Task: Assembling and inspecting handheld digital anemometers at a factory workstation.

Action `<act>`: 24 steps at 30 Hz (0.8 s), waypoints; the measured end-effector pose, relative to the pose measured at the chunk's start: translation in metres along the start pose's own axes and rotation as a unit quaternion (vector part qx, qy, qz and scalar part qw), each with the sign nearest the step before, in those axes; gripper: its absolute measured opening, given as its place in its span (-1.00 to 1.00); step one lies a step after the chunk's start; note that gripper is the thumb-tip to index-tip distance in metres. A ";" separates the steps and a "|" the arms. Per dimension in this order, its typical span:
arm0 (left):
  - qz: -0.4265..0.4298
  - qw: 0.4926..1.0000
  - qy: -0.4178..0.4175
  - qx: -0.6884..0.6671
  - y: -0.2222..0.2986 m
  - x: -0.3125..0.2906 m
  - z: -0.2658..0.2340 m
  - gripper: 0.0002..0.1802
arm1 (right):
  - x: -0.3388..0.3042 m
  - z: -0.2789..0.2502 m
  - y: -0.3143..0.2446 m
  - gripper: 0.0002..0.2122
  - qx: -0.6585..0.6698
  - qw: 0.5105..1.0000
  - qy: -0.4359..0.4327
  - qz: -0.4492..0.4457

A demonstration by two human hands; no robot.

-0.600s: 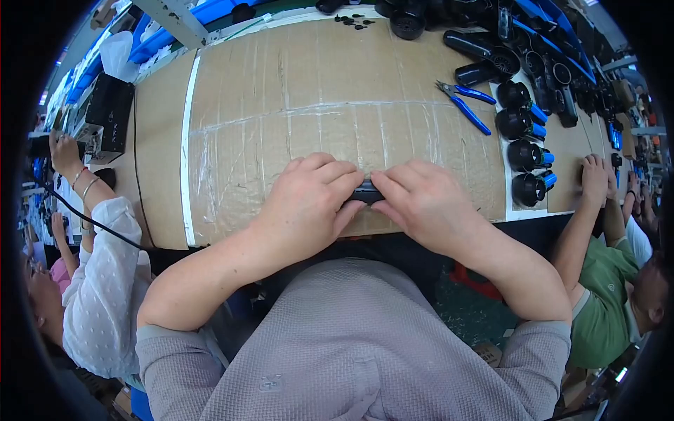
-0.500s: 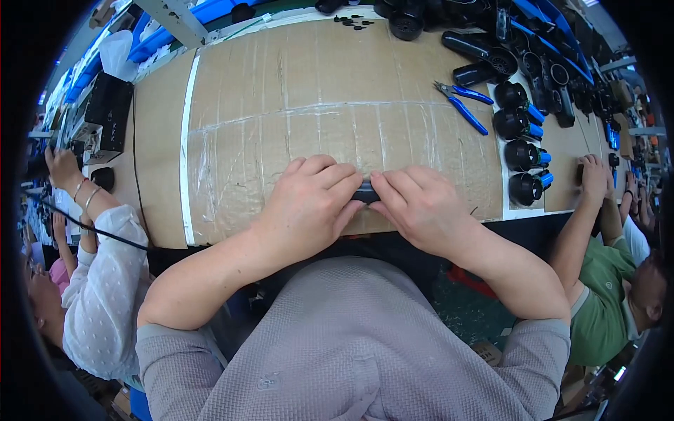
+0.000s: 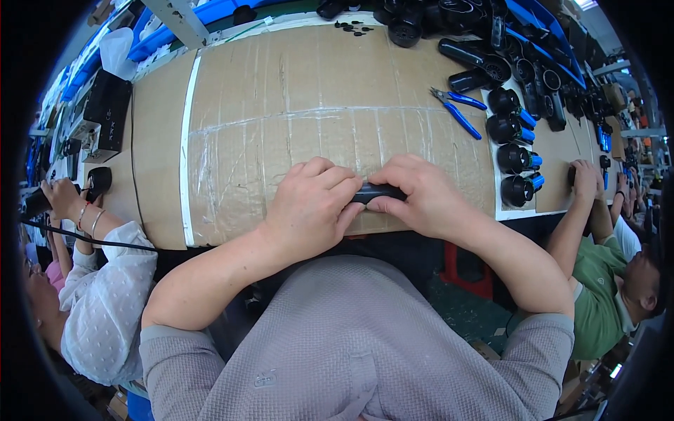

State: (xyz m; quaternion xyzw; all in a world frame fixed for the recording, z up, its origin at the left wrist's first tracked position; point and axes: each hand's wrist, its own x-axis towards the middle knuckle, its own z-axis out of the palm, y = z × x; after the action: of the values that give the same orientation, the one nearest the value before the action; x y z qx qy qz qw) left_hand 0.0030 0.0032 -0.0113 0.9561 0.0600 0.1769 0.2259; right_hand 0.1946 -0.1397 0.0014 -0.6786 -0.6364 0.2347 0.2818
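Both my hands grip a slim black elongated part (image 3: pixel 374 192) just above the near edge of the cardboard-covered table (image 3: pixel 281 84). My left hand (image 3: pixel 314 203) is wrapped over its left end, hiding most of that end. At the other end, my right hand (image 3: pixel 420 194) pinches the part between thumb and fingers, leaving the smooth dark middle in sight. The exact kind of part cannot be made out. Nearest beyond my right hand lie blue-handled side cutters (image 3: pixel 460 112), jaws to the upper left.
Several round black motor-like units (image 3: pixel 514 160) with blue ends line the right side. Black dryer-like housings (image 3: pixel 463 52) pile up at the far right. Small black pieces (image 3: pixel 353 28) lie at the far edge. A black box (image 3: pixel 109 116) stands left. Co-workers sit on both sides.
My right hand has shifted its grip toward the right, so more of the black part shows between my hands. My left hand stays nearly in place.
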 end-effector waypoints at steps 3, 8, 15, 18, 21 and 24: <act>-0.005 1.000 0.000 -0.004 0.003 0.000 -0.002 -0.70 | -0.001 0.001 -0.003 -0.77 0.041 0.998 -0.004 0.038; -0.005 1.000 0.002 -0.002 0.006 -0.002 -0.001 -0.68 | -0.004 0.003 -0.009 -0.77 0.077 0.991 -0.012 0.109; -0.003 1.000 0.018 0.002 0.004 -0.006 0.007 -0.73 | -0.009 0.009 0.004 -0.76 -0.018 0.999 0.022 -0.017; -0.006 1.000 0.013 0.004 0.005 -0.006 0.005 -0.71 | -0.014 0.018 0.006 -0.74 -0.069 0.994 0.050 -0.075; -0.009 1.000 -0.007 0.009 0.007 -0.005 0.001 -0.64 | -0.022 0.028 0.003 -0.70 -0.141 0.972 0.124 -0.140; 0.022 0.997 0.002 0.073 0.011 -0.007 0.000 -0.62 | -0.025 0.032 0.005 -0.68 -0.142 0.972 0.125 -0.138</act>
State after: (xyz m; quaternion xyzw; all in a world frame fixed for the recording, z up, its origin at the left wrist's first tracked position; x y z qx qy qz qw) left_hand -0.0032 -0.0082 -0.0083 0.9708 0.0524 0.1790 0.1511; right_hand 0.1744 -0.1625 -0.0265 -0.6410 -0.7107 0.0146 0.2896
